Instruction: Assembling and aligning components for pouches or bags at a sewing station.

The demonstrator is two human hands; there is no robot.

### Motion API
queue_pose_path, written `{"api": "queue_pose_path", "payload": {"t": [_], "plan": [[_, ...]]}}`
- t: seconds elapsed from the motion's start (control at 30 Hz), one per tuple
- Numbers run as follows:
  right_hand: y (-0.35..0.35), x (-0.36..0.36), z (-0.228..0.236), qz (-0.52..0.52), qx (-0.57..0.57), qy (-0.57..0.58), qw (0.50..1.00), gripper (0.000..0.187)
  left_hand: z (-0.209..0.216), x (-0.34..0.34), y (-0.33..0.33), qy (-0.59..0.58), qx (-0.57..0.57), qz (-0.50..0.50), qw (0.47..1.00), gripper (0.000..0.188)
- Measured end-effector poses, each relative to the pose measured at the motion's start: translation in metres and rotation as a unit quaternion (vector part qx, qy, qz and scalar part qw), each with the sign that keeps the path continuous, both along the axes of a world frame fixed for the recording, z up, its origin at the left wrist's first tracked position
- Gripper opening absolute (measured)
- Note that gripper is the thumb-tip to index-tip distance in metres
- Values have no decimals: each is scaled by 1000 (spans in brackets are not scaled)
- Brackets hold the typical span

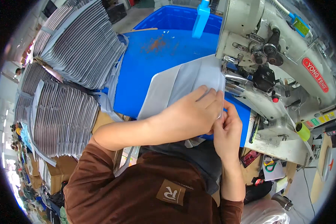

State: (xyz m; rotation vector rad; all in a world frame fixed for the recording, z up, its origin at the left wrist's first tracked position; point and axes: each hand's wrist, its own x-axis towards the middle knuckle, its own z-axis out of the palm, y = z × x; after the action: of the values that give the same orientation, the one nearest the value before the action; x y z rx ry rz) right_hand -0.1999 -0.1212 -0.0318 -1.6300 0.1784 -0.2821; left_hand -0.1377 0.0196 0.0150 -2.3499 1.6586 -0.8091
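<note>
A light grey fabric panel (pixel 183 80) with slanted bands and a pale bound edge lies on the blue table, its far right side against the sewing machine (pixel 233 84). My left hand (pixel 199 108) reaches across the panel from the left, fingers bent over its right edge. Just below, my right hand (pixel 228 125) has thumb and fingers pinched together at the panel's near right corner. The fingertips of both hands nearly meet there, and the left hand partly covers the pinch.
Tall stacks of grey panels (pixel 82 44) tied with strips stand at the left, with another stack (pixel 63 119) nearer. A blue bin (pixel 168 16) is beyond the blue tabletop (pixel 138 56). Green-handled scissors (pixel 270 165) lie at the lower right, beneath the machine's bed.
</note>
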Motion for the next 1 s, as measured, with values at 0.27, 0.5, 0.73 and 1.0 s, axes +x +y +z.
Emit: {"api": "queue_pose_path", "payload": {"t": [0.27,0.5,0.73,1.0], "plan": [[-7,22,-1,-12,-32,-5,999,16,-13,44,10,102,-123,-123,979,38],[-11,44,-4,-29,-60,-6,998,18,-29,71,11,92,-146,-147,974,40],[-10,49,6,-55,-156,12,986,17,-35,67,26,122,-173,-49,976,52],[7,49,11,-144,-287,-4,947,21,-3,66,28,99,-48,-20,994,55]]}}
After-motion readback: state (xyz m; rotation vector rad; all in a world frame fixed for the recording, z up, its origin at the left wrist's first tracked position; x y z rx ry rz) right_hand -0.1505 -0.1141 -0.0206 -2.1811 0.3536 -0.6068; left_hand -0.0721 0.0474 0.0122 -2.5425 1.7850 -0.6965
